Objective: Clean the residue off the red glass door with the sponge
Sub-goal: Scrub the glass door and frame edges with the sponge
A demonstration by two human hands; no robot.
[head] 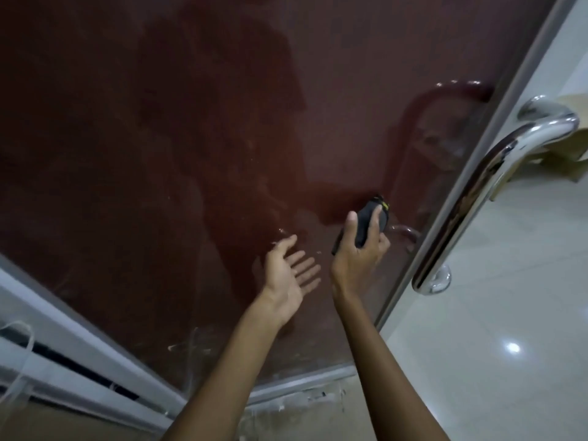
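Right now a person is standing close to the red door [159, 138], and its glass is looking cloudy, with pale smears and scratchy marks low down. The right hand [359, 249] is gripping a dark sponge [370, 224] near the door's right edge, though I cannot tell if it is touching the glass. The left hand [288, 276] is hanging wide open beside it, palm up. A shiny handle [496, 189] is sticking out at the edge. Pale floor tiles [509, 313] are glinting beyond.
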